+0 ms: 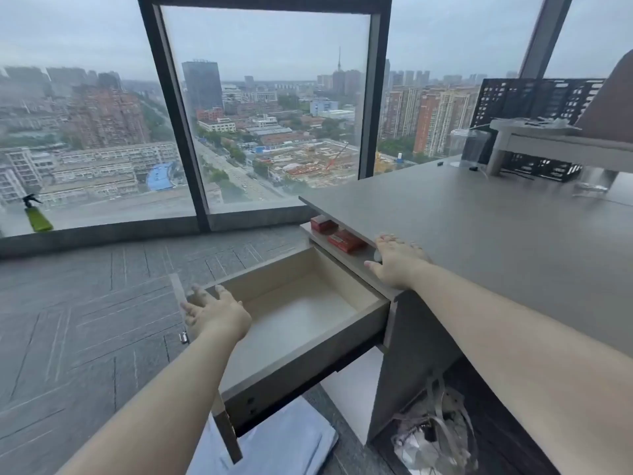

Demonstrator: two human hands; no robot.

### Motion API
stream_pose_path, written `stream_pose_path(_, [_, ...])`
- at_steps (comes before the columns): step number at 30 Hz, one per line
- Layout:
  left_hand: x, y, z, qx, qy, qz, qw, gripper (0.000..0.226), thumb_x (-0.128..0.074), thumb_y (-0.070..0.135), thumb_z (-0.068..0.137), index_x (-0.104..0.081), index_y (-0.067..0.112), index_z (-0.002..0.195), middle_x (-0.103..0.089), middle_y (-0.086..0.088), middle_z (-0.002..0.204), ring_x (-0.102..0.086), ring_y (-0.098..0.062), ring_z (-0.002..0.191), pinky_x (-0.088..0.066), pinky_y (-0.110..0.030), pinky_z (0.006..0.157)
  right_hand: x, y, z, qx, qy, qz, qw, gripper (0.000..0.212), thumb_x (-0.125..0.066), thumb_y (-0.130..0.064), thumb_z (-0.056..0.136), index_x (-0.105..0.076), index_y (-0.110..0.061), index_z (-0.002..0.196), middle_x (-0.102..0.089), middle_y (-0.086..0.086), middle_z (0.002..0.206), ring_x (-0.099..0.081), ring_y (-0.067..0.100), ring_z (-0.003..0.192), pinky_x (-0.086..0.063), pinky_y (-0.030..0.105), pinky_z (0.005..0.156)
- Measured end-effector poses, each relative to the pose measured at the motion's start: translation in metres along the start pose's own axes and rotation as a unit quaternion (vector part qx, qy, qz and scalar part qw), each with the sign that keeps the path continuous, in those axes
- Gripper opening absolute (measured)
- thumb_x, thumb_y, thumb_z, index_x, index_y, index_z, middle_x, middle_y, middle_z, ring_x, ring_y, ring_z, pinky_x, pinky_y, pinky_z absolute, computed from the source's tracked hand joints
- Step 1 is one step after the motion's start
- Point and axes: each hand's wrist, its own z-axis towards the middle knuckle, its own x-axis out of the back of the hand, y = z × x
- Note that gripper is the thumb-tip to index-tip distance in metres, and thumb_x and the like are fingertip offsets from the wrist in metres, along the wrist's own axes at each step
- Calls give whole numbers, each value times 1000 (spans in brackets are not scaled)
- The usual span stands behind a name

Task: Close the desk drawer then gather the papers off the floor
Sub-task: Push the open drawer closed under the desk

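Note:
The desk drawer (308, 358) stands pulled far out from the left end of the grey desk (479, 241), and its pale inside holds nothing. My left hand (215, 313) rests with spread fingers against the drawer's front panel at its left. My right hand (399, 260) lies flat on the desk's left edge, fingers apart, holding nothing. White papers (284, 443) lie on the floor under the drawer, partly hidden by it.
Two red boxes (337, 236) sit on a shelf under the desktop. A plastic bag (435, 437) lies in the desk's lower opening. A monitor stand (548, 142), cup and glass occupy the far right. A green spray bottle (37, 214) stands on the window sill. Grey carpet lies left.

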Motion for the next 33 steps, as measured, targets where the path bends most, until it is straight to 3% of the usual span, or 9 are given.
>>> stream_pose_path(8, [7, -5, 16, 116, -8, -63, 991, 70, -38, 23, 93, -1, 3, 149, 3, -31, 156, -15, -45, 143, -23, -52, 115, -2, -11, 14, 12, 5, -33, 999, 73, -29, -48, 96, -5, -12, 154, -4, 2, 165, -4, 16, 152, -6, 37, 122])
stream_pose_path(13, [6, -4, 26, 142, -12, -63, 988, 72, -44, 17, 83, -15, -1, 147, -25, -29, 149, -28, -42, 135, -31, -47, 110, -3, -11, 17, 21, 4, -36, 999, 70, -27, -45, 97, -3, -12, 154, -2, 1, 165, -2, 15, 152, -5, 36, 123])
stream_pose_path(19, [4, 11, 29, 88, -3, -87, 992, 52, -42, 20, 85, -37, -2, 133, -41, -30, 138, -34, -43, 127, -38, -44, 99, -2, -10, 24, 27, 0, -28, 999, 68, -24, -45, 98, -3, -14, 155, -1, 0, 165, -1, 14, 152, -4, 35, 123])
stream_pose_path(26, [-11, 58, 27, -24, -22, -92, 995, 46, -37, 26, 93, -40, -1, 129, -47, -27, 133, -41, -42, 124, -38, -43, 94, 3, -5, 34, 52, -15, 9, 999, 65, -22, -45, 99, -7, -15, 155, -4, -2, 165, -4, 13, 151, -4, 34, 122])
stream_pose_path(30, [-15, 85, 26, -70, -55, -175, 980, 46, -36, 25, 95, -36, 1, 135, -45, -23, 137, -43, -39, 125, -40, -44, 98, 7, 0, 43, 71, -24, 43, 996, 61, -20, -43, 100, -11, -17, 155, -7, -3, 165, -5, 11, 151, -3, 33, 122])
stream_pose_path(33, [-21, 94, 35, -94, -110, -297, 944, 48, -36, 12, 95, -33, 2, 141, -45, -19, 142, -44, -34, 130, -38, -43, 104, 9, 2, 49, 81, -28, 54, 995, 59, -18, -42, 101, -12, -19, 155, -7, -5, 164, -5, 10, 151, -2, 32, 121])
